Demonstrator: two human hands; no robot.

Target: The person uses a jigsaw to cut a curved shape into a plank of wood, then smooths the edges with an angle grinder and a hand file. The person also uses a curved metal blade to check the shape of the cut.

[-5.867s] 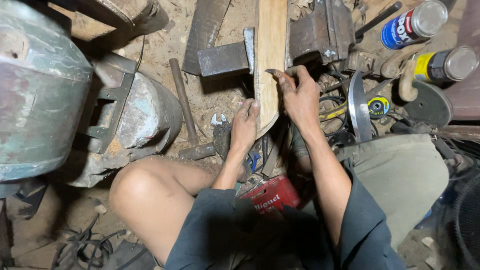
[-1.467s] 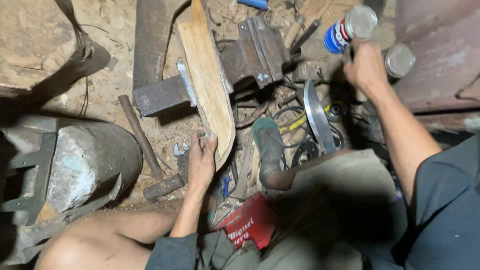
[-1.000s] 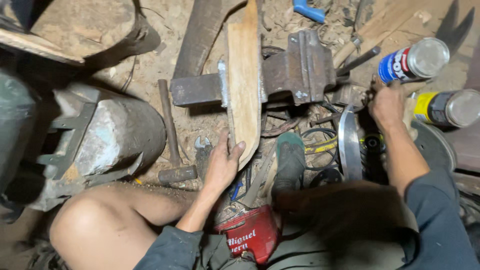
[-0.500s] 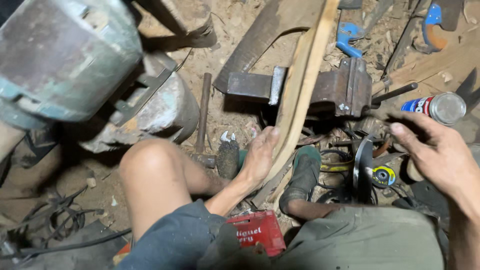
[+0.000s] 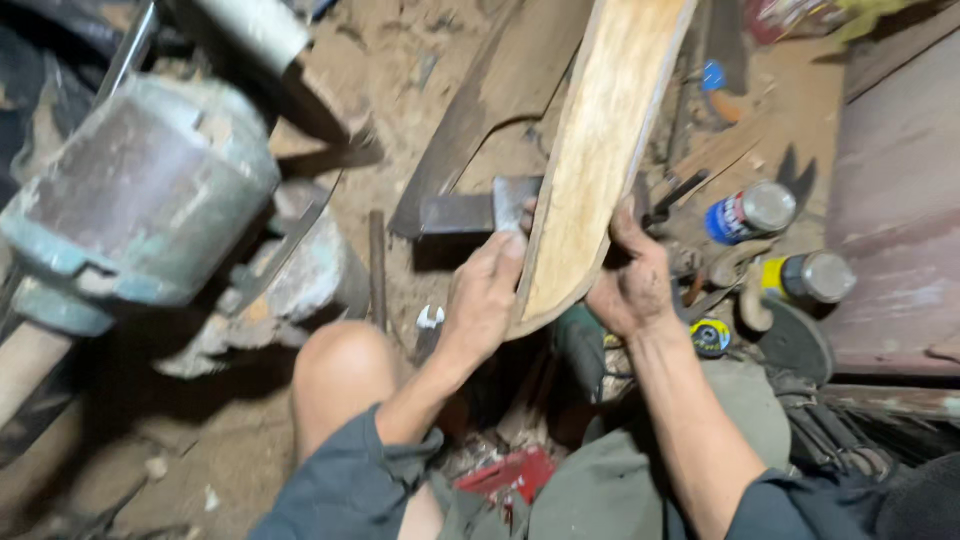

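A long curved pale wooden board [image 5: 600, 150] runs from the top of the view down to its rounded near end. My left hand [image 5: 485, 295] grips the board's left edge near that end. My right hand [image 5: 632, 280] grips its right edge from the other side. Behind the board, the dark metal jaw of a bench vise [image 5: 470, 212] shows on the dirt floor. The rest of the vise is hidden by the board and my hands.
A large green-grey motor housing [image 5: 140, 200] fills the left. A hammer handle [image 5: 377, 265] lies by my bare knee [image 5: 340, 375]. Two cans, blue [image 5: 750, 212] and yellow [image 5: 810, 278], stand right, near a tape measure [image 5: 710, 335]. A red pack [image 5: 510, 475] sits near my lap.
My right hand came back from the cans on the right and took hold of the board's right edge. The board now stands lifted nearer the camera, held by both hands.
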